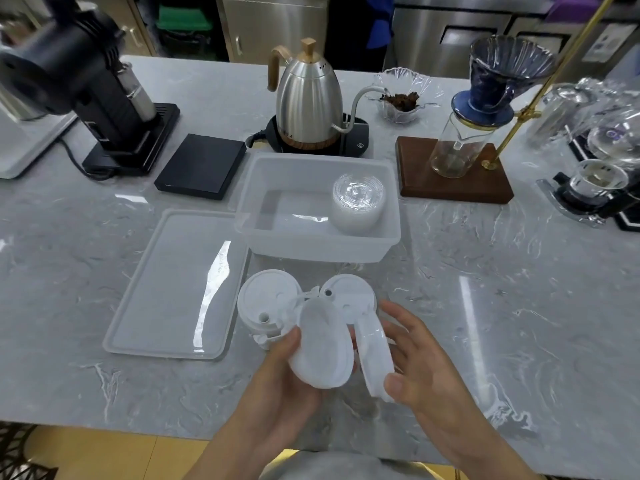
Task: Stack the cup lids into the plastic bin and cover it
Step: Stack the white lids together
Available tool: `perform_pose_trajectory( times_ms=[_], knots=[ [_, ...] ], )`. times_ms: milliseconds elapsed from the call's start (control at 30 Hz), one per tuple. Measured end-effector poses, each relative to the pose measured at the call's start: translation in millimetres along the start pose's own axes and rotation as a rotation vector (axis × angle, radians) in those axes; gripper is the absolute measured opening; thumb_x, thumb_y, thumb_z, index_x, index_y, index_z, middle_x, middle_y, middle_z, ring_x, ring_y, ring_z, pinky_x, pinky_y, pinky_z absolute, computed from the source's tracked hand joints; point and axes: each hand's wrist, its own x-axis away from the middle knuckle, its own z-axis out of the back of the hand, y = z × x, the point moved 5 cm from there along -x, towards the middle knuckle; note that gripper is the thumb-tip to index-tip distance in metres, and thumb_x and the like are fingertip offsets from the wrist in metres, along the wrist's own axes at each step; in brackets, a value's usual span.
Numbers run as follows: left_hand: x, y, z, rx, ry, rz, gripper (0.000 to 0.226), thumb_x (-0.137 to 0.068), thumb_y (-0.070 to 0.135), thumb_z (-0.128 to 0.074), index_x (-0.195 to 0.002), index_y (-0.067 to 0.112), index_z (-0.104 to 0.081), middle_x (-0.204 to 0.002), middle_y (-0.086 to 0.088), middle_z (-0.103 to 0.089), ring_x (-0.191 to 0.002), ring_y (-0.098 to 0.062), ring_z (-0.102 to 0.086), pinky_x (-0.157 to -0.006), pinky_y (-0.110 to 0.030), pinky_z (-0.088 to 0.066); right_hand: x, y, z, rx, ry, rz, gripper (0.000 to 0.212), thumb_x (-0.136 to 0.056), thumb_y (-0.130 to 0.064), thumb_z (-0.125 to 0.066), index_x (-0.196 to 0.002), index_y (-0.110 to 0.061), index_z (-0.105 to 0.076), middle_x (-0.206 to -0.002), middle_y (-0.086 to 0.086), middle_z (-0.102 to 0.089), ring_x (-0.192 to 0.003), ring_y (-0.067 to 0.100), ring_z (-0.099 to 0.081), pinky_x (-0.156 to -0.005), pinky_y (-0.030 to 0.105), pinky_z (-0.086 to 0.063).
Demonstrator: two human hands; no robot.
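Note:
My left hand point(287, 368) holds a white cup lid point(320, 348) tilted on edge, underside toward me. Close beside it, my right hand point(415, 358) grips a second white lid point(375, 358), also on edge. Behind them a stack of white lids point(263, 303) stands on the counter on the left and another white lid point(349, 296) sits to its right. The translucent plastic bin point(273, 233) stands open further back, with a stack of clear lids point(358, 202) in its right half. The bin's cover point(173, 285) lies flat to the left of the bin.
A steel gooseneck kettle point(308, 102) on its base stands behind the bin. A black scale point(201, 166) and black grinder point(100, 98) are at the back left. A pour-over stand on a wooden base point(453, 178) and glassware point(595, 174) are on the right.

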Motion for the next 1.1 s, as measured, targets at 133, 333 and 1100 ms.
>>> perform_pose_trajectory(
  times_ms=[133,333,1100],
  knots=[
    [-3.7,4.8,0.8,0.154,-0.042,0.029,0.071,-0.065,0.033,-0.092,-0.127,0.009,-0.067,-0.13,-0.026,-0.064,-0.114,-0.043,-0.064,-0.104,-0.054,-0.044,2.8,-4.7,-3.6,-0.072,-0.021,0.064,0.085,-0.066,-0.046,-0.089,-0.141,-0.037,-0.05,-0.144,0.009,-0.057,-0.129,0.031,-0.057,-0.097,0.035,-0.052],
    [3.9,6.5,-12.3,0.25,-0.167,0.134,0.065,-0.072,0.034,-0.088,-0.128,0.008,-0.067,-0.135,-0.026,-0.06,-0.125,-0.042,-0.054,-0.102,-0.052,-0.046,2.5,-15.6,-9.3,-0.34,-0.192,0.098,0.085,-0.075,-0.019,-0.086,-0.147,-0.034,-0.044,-0.149,0.014,-0.051,-0.133,0.034,-0.052,-0.099,0.035,-0.051],
    [2.8,7.5,-14.7,0.006,-0.182,0.083,0.066,-0.066,0.025,-0.094,-0.125,0.012,-0.069,-0.121,-0.014,-0.072,-0.11,-0.029,-0.069,-0.088,-0.047,-0.059,0.4,-46.1,-14.2,0.464,0.023,0.178,0.081,-0.065,-0.034,-0.089,-0.135,-0.048,-0.051,-0.133,-0.014,-0.062,-0.124,0.011,-0.061,-0.1,0.022,-0.051]
  ],
)
